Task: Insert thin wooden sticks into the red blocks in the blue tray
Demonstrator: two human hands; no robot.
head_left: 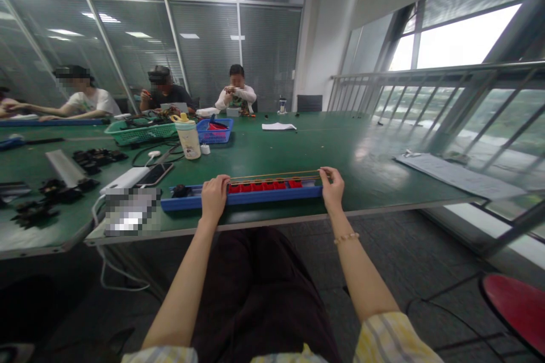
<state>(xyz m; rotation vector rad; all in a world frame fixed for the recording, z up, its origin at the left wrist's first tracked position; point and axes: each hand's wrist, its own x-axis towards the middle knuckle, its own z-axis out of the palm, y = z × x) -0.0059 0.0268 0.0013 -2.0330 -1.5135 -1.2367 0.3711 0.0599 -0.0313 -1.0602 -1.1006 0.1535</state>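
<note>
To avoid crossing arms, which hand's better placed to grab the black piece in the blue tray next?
Probably your left hand: it's nearer the black piece; your right hand is at the opposite end of the blue tray. Both seem to hold yellow strands.

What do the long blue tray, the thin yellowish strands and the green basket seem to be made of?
Blue tray: probably plastic, smooth and evenly coloured, with thin straight walls.
Yellowish strands: perhaps rubber, running thin and straight between left hand and right hand, though cord is possible; finish too small to tell.
Green basket: likely moulded plastic, from its regular openwork wall; gloss unclear.
</note>
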